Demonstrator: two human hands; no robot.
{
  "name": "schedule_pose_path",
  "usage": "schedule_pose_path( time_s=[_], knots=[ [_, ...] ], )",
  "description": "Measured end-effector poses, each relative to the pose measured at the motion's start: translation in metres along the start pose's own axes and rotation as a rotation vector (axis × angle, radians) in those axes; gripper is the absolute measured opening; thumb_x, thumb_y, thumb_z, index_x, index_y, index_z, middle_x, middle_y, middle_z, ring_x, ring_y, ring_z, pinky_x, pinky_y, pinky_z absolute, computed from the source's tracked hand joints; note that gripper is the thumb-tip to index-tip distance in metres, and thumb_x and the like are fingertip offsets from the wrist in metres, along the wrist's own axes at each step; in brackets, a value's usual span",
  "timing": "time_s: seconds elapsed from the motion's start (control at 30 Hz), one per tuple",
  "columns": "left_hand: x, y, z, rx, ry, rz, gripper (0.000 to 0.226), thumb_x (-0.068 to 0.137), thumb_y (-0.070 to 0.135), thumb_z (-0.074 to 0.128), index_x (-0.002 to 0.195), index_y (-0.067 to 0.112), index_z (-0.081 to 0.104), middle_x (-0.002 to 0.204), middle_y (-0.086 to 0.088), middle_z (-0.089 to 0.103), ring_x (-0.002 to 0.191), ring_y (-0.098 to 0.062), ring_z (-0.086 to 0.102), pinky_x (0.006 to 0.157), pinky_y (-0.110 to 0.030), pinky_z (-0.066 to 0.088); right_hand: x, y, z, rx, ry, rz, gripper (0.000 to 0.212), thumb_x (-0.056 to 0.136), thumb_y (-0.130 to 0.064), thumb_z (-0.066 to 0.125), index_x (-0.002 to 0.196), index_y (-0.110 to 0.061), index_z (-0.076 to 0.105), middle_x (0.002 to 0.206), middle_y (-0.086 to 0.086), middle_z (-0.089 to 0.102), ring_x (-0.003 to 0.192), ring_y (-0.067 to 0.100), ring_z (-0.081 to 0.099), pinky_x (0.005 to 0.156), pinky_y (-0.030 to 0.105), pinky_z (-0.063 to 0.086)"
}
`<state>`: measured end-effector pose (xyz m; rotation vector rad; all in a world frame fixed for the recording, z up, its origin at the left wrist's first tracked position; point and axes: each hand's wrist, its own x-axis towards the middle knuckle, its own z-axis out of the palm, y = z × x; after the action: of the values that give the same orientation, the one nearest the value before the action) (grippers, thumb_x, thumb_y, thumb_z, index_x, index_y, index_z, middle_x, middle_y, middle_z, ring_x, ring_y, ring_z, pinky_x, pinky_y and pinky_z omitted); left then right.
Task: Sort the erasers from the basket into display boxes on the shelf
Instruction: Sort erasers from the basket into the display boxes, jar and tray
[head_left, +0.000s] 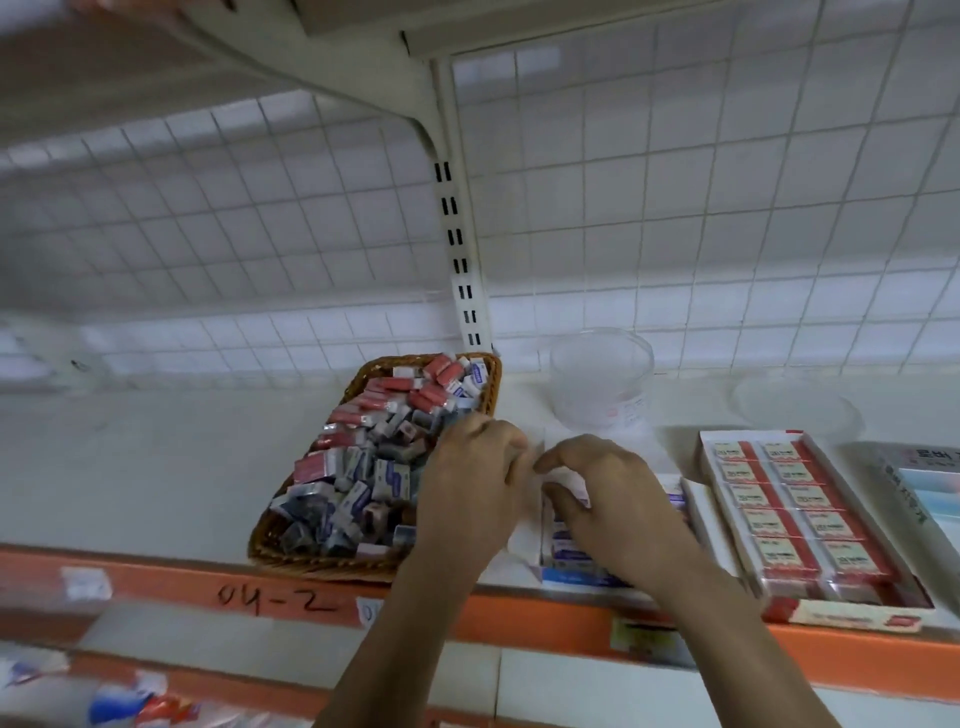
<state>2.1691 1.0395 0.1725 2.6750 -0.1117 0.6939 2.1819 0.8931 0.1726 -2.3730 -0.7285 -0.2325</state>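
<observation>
Far left I see the cream metal shelf (156, 457) with its orange front strip (156, 587), "04-2" handwritten on it. Next, the brown woven wicker basket (322, 564) sits on the shelf, heaped with small wrapped erasers in red, blue and grey sleeves (363, 467). My left hand (470, 483) hovers over the basket's right rim with its fingers curled, right at the white flap of the white-and-blue cardboard display box (571, 577). I cannot tell whether it grips the flap. My right hand (613, 499) is curled down into that box. It looks like it pinches a pale eraser (563, 491) between thumb and fingers, though blur makes this unsure. Behind the hands stands a clear round plastic tub (600, 379). Just to the right lies a red-and-white cardboard display box (852, 618) holding two neat columns of red-banded erasers (789, 519).
</observation>
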Motion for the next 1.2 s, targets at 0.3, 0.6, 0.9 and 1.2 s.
schedule_pose_path(
  time_s=[0.3,0.6,0.9,1.2],
  knots=[
    [-0.004,-0.076,-0.044,0.216,0.037,-0.212,0.031,0.092,0.027,0.052,0.122,0.02,0.056,0.129,-0.002,0.052,0.12,-0.02,0.041,0.097,-0.027,0.033,0.056,-0.068,0.052,0.044,-0.077,-0.123,0.029,0.084,-0.007,0.056,0.112,-0.012,0.059,0.115,0.004,0.059,0.109,0.021,0.054,0.088,0.022,0.04],
    [-0.021,-0.106,-0.048,0.162,-0.009,-0.472,0.053,0.089,0.021,0.055,0.137,0.018,0.033,0.136,-0.008,0.04,0.117,-0.023,0.046,0.094,-0.033,0.039,0.088,-0.085,0.096,-0.158,-0.342,-0.042,0.038,0.088,-0.025,0.057,0.125,-0.021,0.051,0.126,0.002,0.04,0.111,0.027,0.049,0.08,0.042,0.05],
    [-0.032,-0.102,-0.049,0.035,0.204,-0.353,0.04,0.089,0.035,0.062,0.12,0.012,0.056,0.131,-0.005,0.042,0.092,-0.003,0.041,0.057,-0.002,0.025,0.072,-0.083,0.092,-0.079,-0.173,-0.064,0.042,0.086,-0.028,0.056,0.126,-0.028,0.044,0.119,0.004,0.051,0.102,0.028,0.058,0.08,0.041,0.052],
    [-0.032,-0.115,-0.053,-0.152,0.254,-0.205,0.02,0.097,0.019,0.051,0.103,0.012,0.069,0.084,0.004,0.065,0.069,0.007,0.053,0.064,0.0,0.039,0.07,-0.08,0.091,0.151,-0.066,-0.067,0.055,0.08,-0.01,0.062,0.128,-0.03,0.044,0.113,0.004,0.056,0.1,0.024,0.058,0.085,0.039,0.051]
  ],
)
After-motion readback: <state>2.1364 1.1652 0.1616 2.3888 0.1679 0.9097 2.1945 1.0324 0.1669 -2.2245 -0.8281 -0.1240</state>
